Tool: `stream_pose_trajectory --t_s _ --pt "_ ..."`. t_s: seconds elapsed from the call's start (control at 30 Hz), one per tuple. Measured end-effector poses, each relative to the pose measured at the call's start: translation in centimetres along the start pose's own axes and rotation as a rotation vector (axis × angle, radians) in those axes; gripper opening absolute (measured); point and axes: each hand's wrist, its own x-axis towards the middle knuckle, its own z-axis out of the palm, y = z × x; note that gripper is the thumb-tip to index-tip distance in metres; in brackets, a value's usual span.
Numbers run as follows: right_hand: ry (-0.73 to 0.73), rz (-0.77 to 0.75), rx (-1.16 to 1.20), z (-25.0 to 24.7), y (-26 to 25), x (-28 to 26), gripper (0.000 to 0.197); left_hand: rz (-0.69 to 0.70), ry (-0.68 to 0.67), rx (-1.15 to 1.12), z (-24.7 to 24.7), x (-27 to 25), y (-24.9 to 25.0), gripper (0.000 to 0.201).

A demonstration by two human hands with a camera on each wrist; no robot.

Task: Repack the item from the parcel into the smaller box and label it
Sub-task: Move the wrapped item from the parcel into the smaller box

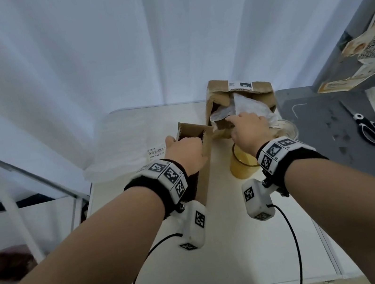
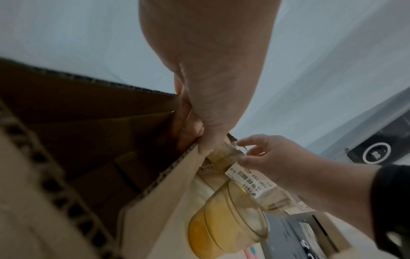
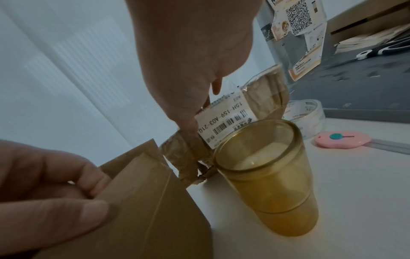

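Note:
A small open cardboard box (image 1: 201,137) stands on the white table (image 1: 248,243). My left hand (image 1: 181,142) grips its near wall, fingers inside and thumb outside (image 2: 199,108). Behind it the bigger brown parcel (image 1: 260,91) stands open with white wrap (image 1: 247,107) in it. My right hand (image 1: 240,120) pinches the parcel's crumpled, taped front flap (image 3: 190,149) beside its white barcode label (image 3: 224,121). An amber glass cup (image 1: 242,162) stands upright just in front of that flap, right of the small box (image 3: 144,201), under my right wrist.
A bubble-wrap sheet (image 1: 120,148) with a second white label (image 1: 157,150) lies at the left. A clear tape roll (image 3: 308,115) and a pink cutter (image 3: 341,140) sit right of the cup. Scissors (image 1: 372,128) lie on the grey mat (image 1: 330,142). A printed carton (image 1: 364,50) stands at far right.

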Motion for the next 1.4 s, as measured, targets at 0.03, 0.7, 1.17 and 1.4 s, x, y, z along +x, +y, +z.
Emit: stream_pose_trajectory --t_s 0.03,0.7,1.17,1.4 --pt "0.007 0.006 -0.023 0.0 0.0 0.3 0.04 0.016 0.002 -0.021 0.0 0.0 -0.2 0.012" --pt "-0.108 0.043 0.052 0.4 9.1 0.6 0.033 0.383 -0.017 0.33 0.4 -2.0 1.6 0.027" --pt "-0.174 -0.227 0.144 -0.5 2.7 -6.3 0.058 0.073 0.111 0.229 1.0 -3.6 -1.7 0.042" --pt "-0.243 -0.152 0.106 0.6 4.2 -7.3 0.099 -0.081 -0.071 0.071 3.5 -5.1 -3.8 0.105"
